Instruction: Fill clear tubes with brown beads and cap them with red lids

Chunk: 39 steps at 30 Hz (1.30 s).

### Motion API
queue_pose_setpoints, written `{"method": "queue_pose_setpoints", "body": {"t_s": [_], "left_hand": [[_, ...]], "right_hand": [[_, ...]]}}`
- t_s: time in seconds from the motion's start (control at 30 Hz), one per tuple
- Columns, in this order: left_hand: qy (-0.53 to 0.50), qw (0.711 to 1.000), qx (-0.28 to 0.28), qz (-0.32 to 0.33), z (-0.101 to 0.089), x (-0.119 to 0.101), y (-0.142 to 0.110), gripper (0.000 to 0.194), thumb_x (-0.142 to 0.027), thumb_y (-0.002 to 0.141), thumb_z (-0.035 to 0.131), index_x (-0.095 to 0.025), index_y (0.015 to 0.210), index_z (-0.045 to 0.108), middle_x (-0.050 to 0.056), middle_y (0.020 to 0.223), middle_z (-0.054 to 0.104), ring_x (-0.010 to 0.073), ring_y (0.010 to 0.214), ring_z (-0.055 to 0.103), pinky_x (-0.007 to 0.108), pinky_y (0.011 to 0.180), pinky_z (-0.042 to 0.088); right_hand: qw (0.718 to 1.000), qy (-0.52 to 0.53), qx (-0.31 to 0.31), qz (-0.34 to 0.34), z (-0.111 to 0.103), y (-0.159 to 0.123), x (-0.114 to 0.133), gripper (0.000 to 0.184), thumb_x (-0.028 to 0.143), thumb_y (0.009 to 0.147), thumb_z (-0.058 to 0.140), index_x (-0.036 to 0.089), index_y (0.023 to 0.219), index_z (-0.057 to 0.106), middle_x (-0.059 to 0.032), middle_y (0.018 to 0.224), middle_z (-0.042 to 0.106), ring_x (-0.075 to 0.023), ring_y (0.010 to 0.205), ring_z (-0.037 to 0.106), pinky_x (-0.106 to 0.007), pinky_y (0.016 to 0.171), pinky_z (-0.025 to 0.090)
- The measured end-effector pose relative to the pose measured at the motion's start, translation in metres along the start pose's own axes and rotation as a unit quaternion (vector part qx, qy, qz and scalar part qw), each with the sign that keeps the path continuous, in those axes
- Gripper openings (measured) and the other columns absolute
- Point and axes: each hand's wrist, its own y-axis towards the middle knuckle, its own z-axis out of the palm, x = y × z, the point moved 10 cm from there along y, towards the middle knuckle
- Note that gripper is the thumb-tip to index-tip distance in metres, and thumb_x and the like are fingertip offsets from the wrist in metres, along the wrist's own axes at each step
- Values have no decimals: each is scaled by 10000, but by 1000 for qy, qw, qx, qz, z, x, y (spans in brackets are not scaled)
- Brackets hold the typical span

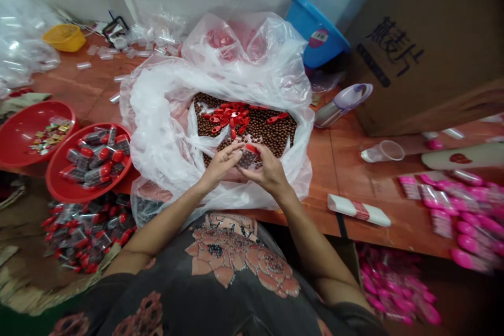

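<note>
My right hand is closed around a small clear plastic tube with brown balls in it and a red part at its upper end. My left hand is right beside the tube's left end, its fingertips pressed together; what they pinch, if anything, is too small to make out. Both hands are over a large white plastic bag, spread open and holding loose brown balls. Among the balls lies a heap of small red spoon-like plastic pieces.
At left, one red basin holds filled red-capped tubes; another red basin holds small wrapped pieces. A blue basin and a large carton stand behind right. Pink-capped tubes, a cup and a white roll lie at right.
</note>
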Motion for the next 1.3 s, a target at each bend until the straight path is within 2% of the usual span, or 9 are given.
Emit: {"method": "queue_pose_setpoints", "body": {"t_s": [0.23, 0.33, 0.4, 0.57, 0.73, 0.93, 1.07, 1.17, 1.3], "left_hand": [[-14, 996, -59, -69, -4, 27, 1, 552, -558, 891, 554, -147, 1255, 610, 23, 669, 643, 119, 491, 557, 215, 454, 430], [31, 996, -64, -57, -15, 22, 1, 512, -522, 918, 492, -158, 1252, 623, -1, 638, 606, 99, 453, 523, 198, 418, 407], [47, 995, -55, -64, -20, 21, 1, 523, -513, 920, 454, -154, 1257, 629, -6, 627, 597, 87, 413, 491, 192, 386, 387], [15, 996, -27, -84, -19, 25, -1, 555, -475, 892, 431, -144, 1298, 615, -8, 605, 596, 91, 390, 478, 192, 360, 370], [-6, 996, -9, -88, -15, 25, -4, 594, -495, 890, 394, -141, 1320, 603, 4, 614, 615, 100, 414, 504, 197, 378, 380], [23, 992, -23, -120, -15, 32, -4, 636, -565, 936, 295, -123, 1224, 651, 12, 575, 603, 110, 388, 500, 205, 362, 370], [56, 990, -50, -117, -19, 41, -3, 627, -588, 948, 306, -109, 1003, 708, 39, 562, 612, 127, 391, 505, 228, 364, 371], [58, 991, -62, -103, -22, 41, -2, 583, -608, 937, 377, -133, 1013, 705, 27, 550, 610, 130, 425, 525, 226, 403, 382], [-5, 993, -49, -104, -19, 32, -3, 627, -637, 928, 364, -150, 1176, 672, 12, 587, 619, 108, 421, 514, 212, 412, 387]], "right_hand": [[996, -1, 88, -11, 30, -2, 1, 689, 474, 846, 664, 185, 1425, 429, -151, 1343, 599, -290, 1195, 584, -437, 979, 480], [994, -1, 94, 53, 26, 6, -36, 447, 415, 972, 480, 207, 1365, 521, -115, 1285, 635, -234, 1148, 596, -377, 960, 476], [983, -99, 85, 132, 17, 11, -73, 354, 326, 1005, 399, 179, 1186, 666, -122, 1124, 688, -228, 1038, 616, -354, 920, 462], [923, -272, 213, 167, 36, 19, -116, 305, 216, 954, 468, 152, 928, 764, -131, 968, 733, -229, 915, 619, -333, 860, 407], [928, -274, 203, 150, 40, 22, -107, 268, 218, 916, 510, 104, 937, 752, -165, 980, 737, -250, 926, 612, -363, 871, 387], [992, -3, -2, 123, 5, 22, -44, 227, 372, 935, 570, 217, 964, 734, -47, 929, 743, -209, 895, 619, -343, 830, 453], [998, 50, 36, 31, 10, 23, 6, 222, 374, 962, 552, 268, 1015, 739, -26, 954, 737, -193, 899, 623, -375, 878, 451], [995, 45, 84, -6, 16, 19, 18, 267, 415, 965, 537, 287, 1115, 716, -52, 1073, 707, -218, 1028, 605, -429, 958, 441], [982, 158, 40, 99, 11, 2, -7, 442, 492, 901, 612, 282, 1289, 597, -73, 1187, 669, -228, 1075, 606, -429, 949, 484]]}}
